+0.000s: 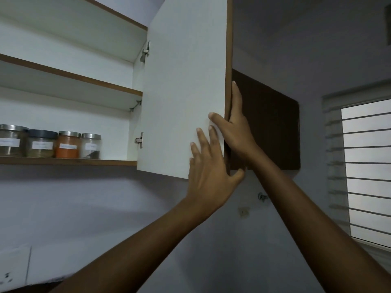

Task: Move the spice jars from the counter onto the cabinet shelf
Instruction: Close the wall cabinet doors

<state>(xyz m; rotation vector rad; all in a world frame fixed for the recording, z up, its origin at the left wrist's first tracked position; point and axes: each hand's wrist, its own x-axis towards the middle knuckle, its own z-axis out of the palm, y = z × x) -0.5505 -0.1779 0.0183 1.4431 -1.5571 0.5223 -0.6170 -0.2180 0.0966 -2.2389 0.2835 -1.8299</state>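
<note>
Several glass spice jars stand in a row on the lowest cabinet shelf [67, 162] at the left: a steel-lidded jar [11, 140], a dark-lidded jar [41, 143], a jar of orange powder [68, 144] and a small steel-lidded jar [91, 145]. The white cabinet door [182, 92] hangs swung out. My right hand [238, 134] pinches its brown free edge, thumb on the white inner face and fingers behind. My left hand [209, 166] lies flat on the inner face near the bottom corner, fingers straight, thumb by the lower edge.
Two more shelves [69, 76] sit above the jars. A dark neighbouring cabinet [266, 123] is right behind the door. A barred window [366, 172] fills the right side. A wall socket [8, 278] is at the lower left. The counter is out of view.
</note>
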